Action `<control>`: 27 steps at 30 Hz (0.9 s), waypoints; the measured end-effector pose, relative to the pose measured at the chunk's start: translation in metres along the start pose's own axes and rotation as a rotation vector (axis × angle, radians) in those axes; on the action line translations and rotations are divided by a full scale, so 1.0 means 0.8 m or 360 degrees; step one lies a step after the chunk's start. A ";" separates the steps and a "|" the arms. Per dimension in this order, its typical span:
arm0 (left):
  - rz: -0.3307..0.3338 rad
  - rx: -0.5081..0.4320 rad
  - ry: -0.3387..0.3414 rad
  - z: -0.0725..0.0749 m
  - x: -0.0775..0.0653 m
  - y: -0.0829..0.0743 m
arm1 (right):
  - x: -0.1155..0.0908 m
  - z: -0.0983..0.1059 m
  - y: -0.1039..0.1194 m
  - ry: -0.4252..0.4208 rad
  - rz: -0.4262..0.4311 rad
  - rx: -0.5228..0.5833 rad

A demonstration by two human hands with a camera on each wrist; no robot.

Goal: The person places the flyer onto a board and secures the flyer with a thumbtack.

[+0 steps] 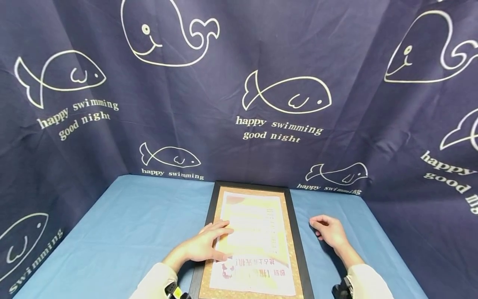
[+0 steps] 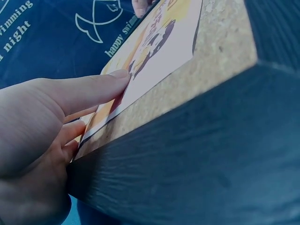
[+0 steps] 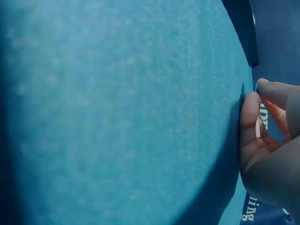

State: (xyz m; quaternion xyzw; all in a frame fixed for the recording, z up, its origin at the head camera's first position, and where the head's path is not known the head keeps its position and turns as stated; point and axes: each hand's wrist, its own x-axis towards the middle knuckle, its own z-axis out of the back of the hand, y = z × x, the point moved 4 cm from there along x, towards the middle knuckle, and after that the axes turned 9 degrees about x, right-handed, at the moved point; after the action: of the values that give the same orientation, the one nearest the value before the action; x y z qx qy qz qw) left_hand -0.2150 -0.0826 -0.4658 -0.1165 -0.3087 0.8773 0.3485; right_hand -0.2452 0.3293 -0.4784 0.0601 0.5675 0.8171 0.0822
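A paper poster (image 1: pixel 254 232) with a yellow print and red lettering lies on a cork board (image 1: pixel 206 286) in a black frame (image 1: pixel 296 232). My left hand (image 1: pixel 209 243) rests on the poster's left side, fingers spread and fairly straight. In the left wrist view its thumb (image 2: pixel 103 89) lies on the paper by the edge. My right hand (image 1: pixel 330 232) is over the blue cloth, right of the frame. Its fingers curl, with thumb and forefinger tips close together. I cannot tell whether something small sits between them.
Blue cloth (image 1: pixel 157 216) covers the table on both sides of the board. A dark blue curtain (image 1: pixel 224 137) with fish and whale drawings stands along the back and sides. The frame's top edge lies close to the back curtain.
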 end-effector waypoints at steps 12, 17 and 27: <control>0.0005 -0.0038 -0.0027 -0.002 -0.001 0.003 | -0.015 -0.008 0.010 0.0090 0.0013 0.0113; -0.0025 -0.0054 -0.0041 -0.003 -0.001 0.002 | -0.022 -0.015 0.013 0.0100 0.0020 0.0194; -0.0052 -0.0038 -0.0046 -0.005 -0.004 0.002 | -0.042 -0.032 0.021 0.0104 0.0010 0.0304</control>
State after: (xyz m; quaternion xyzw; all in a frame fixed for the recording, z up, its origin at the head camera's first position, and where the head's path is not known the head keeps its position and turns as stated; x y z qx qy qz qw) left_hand -0.2122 -0.0837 -0.4699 -0.1028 -0.3259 0.8695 0.3567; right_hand -0.2187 0.2930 -0.4715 0.0427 0.6449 0.7611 0.0551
